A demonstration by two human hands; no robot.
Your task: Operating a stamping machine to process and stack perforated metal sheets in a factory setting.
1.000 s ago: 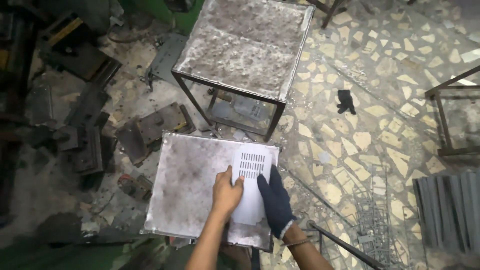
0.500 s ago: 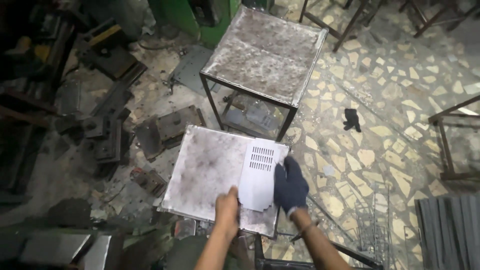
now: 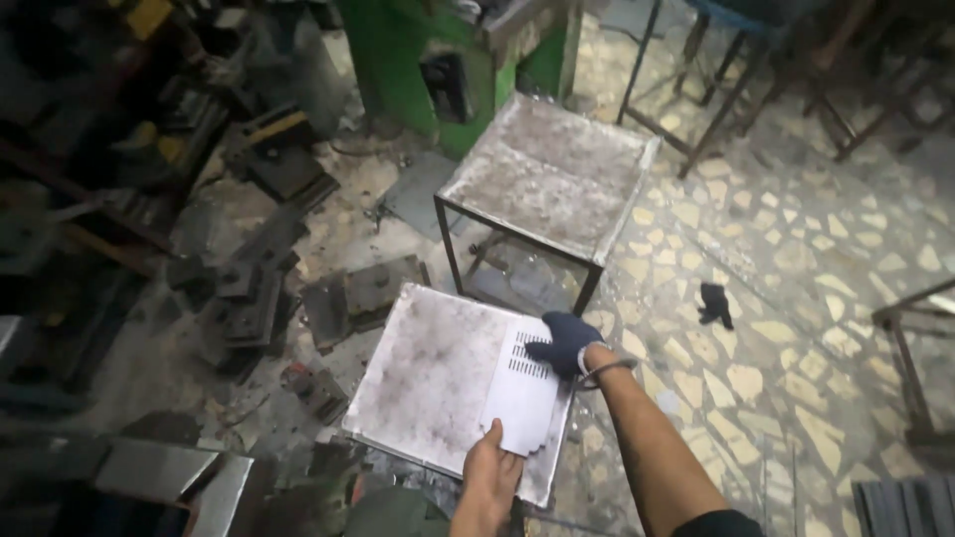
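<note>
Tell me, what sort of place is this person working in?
Most likely a small metalworking shop. Heavy steel blocks lie piled on the floor, a green machine stands behind steel-framed tables, and both hands, left hand and gloved right hand, hold a perforated metal sheet.

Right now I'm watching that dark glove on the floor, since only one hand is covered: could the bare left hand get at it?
Probably not as things stand: the left hand holds the slotted white sheet, and the dark glove lies apart on the floor, beyond the right hand.
</note>
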